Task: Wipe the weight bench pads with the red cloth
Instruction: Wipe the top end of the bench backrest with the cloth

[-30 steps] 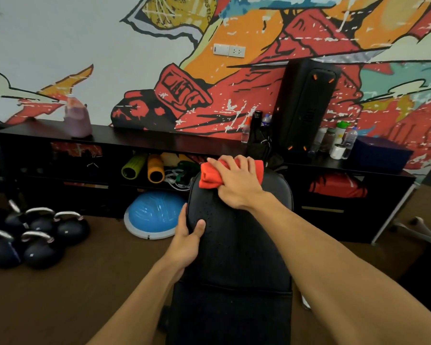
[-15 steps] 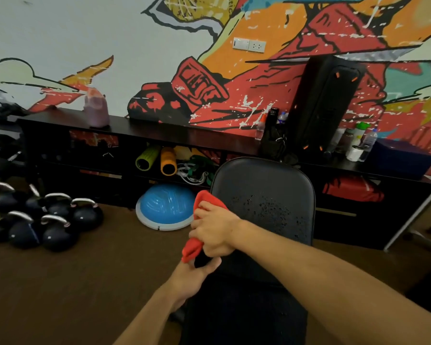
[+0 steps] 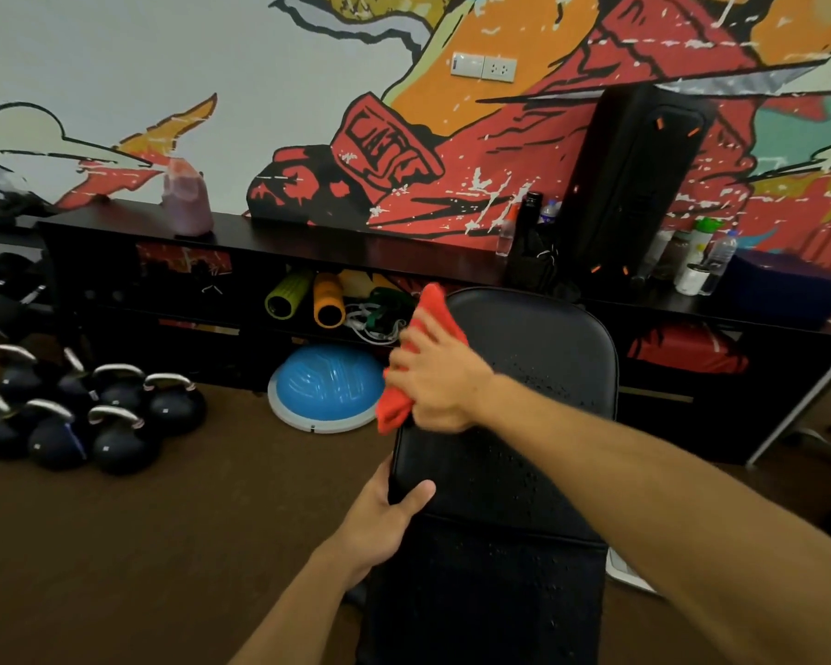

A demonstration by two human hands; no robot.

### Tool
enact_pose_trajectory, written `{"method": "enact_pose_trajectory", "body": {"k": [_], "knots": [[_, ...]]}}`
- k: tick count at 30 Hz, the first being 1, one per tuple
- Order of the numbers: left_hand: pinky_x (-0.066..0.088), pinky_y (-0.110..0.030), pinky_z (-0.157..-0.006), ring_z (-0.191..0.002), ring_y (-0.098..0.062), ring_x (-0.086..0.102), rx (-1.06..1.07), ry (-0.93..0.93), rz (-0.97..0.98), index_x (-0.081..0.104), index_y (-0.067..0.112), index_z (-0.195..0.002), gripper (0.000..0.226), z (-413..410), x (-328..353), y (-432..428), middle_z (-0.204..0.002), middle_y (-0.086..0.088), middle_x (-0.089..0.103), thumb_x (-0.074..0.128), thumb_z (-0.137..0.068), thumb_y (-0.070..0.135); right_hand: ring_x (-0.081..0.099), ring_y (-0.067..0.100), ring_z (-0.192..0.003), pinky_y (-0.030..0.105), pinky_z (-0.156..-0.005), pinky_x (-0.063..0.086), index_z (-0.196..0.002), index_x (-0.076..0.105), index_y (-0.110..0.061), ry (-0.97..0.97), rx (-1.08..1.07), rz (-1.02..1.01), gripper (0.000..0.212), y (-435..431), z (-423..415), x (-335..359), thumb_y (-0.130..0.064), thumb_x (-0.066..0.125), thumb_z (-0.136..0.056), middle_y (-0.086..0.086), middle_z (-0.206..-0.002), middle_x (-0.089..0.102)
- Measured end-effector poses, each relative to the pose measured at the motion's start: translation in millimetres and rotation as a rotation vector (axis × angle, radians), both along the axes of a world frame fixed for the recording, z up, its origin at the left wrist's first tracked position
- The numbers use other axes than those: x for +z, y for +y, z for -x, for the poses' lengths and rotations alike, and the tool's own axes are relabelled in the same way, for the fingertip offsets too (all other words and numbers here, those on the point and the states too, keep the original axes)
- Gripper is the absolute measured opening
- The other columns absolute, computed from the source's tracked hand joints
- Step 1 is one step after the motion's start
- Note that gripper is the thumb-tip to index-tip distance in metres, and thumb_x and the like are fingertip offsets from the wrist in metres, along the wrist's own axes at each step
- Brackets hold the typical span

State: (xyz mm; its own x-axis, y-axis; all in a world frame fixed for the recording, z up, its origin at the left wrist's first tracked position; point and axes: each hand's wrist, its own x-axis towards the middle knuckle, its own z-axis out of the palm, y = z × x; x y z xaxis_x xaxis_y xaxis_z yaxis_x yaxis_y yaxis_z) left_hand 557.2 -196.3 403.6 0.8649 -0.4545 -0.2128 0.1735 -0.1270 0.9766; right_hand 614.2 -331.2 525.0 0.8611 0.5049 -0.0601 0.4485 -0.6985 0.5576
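Observation:
The black back pad (image 3: pixel 538 376) of the weight bench rises in front of me, speckled with droplets. A second pad, the seat pad (image 3: pixel 500 597), lies below it toward me. My right hand (image 3: pixel 440 383) presses the red cloth (image 3: pixel 416 357) flat against the back pad's upper left edge. My left hand (image 3: pixel 385 525) grips the back pad's lower left edge, thumb on top.
A low black shelf unit (image 3: pixel 356 252) runs along the mural wall, carrying bottles (image 3: pixel 692 261), a tall black speaker (image 3: pixel 634 184) and a pink jug (image 3: pixel 186 199). A blue balance dome (image 3: pixel 327 386) and several kettlebells (image 3: pixel 92 415) sit on the brown floor to the left.
My right hand swept the red cloth from the pad's top down its left side, then back up along the left edge. My left hand kept its grip on the pad's edge.

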Motion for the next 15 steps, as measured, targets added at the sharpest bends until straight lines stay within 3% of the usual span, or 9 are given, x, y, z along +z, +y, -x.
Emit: {"method": "enact_pose_trajectory", "body": {"k": [3, 7, 12, 15], "knots": [[0.042, -0.036, -0.104, -0.115, -0.006, 0.056, 0.016, 0.003, -0.038, 0.051, 0.042, -0.127, 0.045, -1.8, -4.4, -0.7, -0.119, 0.018, 0.064, 0.067, -0.085, 0.044, 0.045, 0.032, -0.118, 0.055, -0.117, 0.008, -0.117, 0.063, -0.025, 0.088, 0.160, 0.069, 0.046, 1.0, 14.9, -27.6, -0.035, 0.045, -0.076, 0.000, -0.115, 0.062], [0.047, -0.028, -0.097, -0.110, -0.003, 0.059, 0.036, 0.013, 0.001, 0.048, 0.038, -0.130, 0.046, -3.6, -6.6, -4.3, -0.119, 0.016, 0.064, 0.066, -0.088, 0.036, 0.042, 0.029, -0.124, 0.051, -0.119, 0.008, -0.123, 0.060, -0.029, 0.070, 0.217, -0.016, 0.050, -21.4, -1.3, -11.7, -0.033, 0.051, -0.074, 0.003, -0.118, 0.057], [0.049, -0.038, -0.099, -0.109, -0.014, 0.063, 0.009, 0.110, -0.001, 0.053, 0.025, -0.132, 0.059, -17.9, -1.6, 1.6, -0.118, 0.005, 0.068, 0.078, -0.078, 0.023, 0.033, 0.028, -0.133, 0.050, -0.115, 0.015, -0.137, 0.046, -0.034, -0.070, -0.038, -0.272, 0.064, -53.5, -17.3, 35.2, -0.033, 0.049, -0.073, 0.003, -0.139, 0.045], [0.050, -0.032, -0.088, -0.113, -0.018, 0.061, 0.099, 0.100, 0.115, 0.050, 0.018, -0.136, 0.059, -35.1, 23.1, -4.0, -0.128, 0.001, 0.063, 0.072, -0.081, 0.009, 0.035, 0.029, -0.129, 0.046, -0.109, 0.027, -0.145, 0.034, -0.036, -0.117, -0.222, -0.526, 0.071, -85.2, -13.1, 44.8, -0.026, 0.046, -0.076, 0.003, -0.142, 0.041]]}}
